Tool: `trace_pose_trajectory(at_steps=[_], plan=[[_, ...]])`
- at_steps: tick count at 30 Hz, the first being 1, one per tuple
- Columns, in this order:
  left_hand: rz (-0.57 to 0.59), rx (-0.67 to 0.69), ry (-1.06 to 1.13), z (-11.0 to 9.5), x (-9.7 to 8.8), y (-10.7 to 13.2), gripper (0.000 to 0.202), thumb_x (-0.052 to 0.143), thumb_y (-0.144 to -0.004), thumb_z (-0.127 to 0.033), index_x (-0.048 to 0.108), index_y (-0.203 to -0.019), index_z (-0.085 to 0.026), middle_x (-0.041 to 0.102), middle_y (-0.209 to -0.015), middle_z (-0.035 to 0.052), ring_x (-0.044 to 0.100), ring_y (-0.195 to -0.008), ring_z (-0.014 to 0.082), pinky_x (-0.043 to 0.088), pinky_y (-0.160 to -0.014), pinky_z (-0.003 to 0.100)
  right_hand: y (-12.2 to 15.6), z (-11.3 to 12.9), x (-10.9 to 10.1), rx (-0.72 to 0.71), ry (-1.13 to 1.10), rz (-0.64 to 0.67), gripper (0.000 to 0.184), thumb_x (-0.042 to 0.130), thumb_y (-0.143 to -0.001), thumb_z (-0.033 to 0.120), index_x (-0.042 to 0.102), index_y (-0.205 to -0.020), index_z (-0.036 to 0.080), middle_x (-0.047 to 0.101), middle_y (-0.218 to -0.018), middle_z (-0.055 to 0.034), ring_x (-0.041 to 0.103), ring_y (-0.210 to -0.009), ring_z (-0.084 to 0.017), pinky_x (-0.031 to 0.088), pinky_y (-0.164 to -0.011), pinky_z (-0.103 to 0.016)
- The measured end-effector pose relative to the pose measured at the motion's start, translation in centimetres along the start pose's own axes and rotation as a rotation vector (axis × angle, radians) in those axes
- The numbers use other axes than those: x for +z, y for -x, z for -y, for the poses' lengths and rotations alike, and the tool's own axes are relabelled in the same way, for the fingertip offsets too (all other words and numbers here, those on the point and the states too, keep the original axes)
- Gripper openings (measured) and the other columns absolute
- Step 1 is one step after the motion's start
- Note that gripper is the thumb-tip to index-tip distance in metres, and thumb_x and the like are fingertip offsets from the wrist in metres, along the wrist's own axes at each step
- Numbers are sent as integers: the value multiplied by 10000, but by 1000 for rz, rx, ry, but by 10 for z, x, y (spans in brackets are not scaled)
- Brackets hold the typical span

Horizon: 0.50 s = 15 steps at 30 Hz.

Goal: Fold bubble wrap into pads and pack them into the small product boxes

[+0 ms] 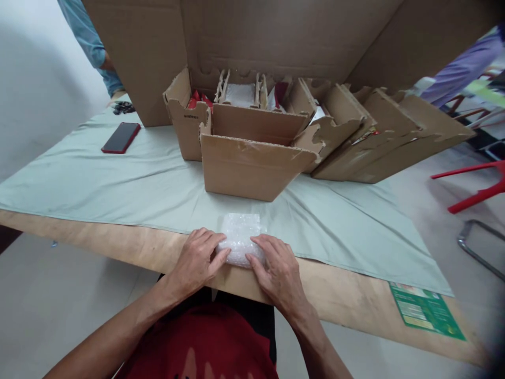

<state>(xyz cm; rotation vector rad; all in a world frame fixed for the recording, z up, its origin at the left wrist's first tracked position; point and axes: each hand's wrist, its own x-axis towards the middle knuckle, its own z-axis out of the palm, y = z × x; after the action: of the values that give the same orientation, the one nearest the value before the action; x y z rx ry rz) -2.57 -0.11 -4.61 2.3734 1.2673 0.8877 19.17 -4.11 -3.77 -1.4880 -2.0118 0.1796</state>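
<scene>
I have the fingers of the left hand (199,255) and the right hand (279,266) bent over opposite ends of a bubble-wrap bundle (239,252), gripping it between them. It sits about midway along the near edge of the table (347,284), its flat far part resting on a pale green cloth (98,184). Just beyond, I see an open cardboard bin (246,168), with more bins (191,131) behind it and tall cardboard panels (276,37) at the back. A phone (121,138) lies toward the table's far left corner, a green leaflet (426,310) at the near right corner.
</scene>
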Motion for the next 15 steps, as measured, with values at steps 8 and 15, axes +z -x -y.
trace_pose_trajectory(at_steps=[8,15], plan=[[-81,-140,80,3,5,-5,199,578,-972,-307,681,-1075,-172,686,-938,76,640,-880,229,537,-820,409,1,-5,2,-137,61,137,300,577,-946,174,653,-1231,225,714,-1239,-122,651,-1105,-292,491,-925,-472],[4,-605,876,-17,-7,12,568,647,-924,-392,488,-1422,-168,627,-1362,167,655,-1196,266,542,-1022,454,-7,0,5,286,-305,-15,261,611,-962,337,707,-1181,232,779,-1102,-64,713,-966,-246,566,-848,-382]])
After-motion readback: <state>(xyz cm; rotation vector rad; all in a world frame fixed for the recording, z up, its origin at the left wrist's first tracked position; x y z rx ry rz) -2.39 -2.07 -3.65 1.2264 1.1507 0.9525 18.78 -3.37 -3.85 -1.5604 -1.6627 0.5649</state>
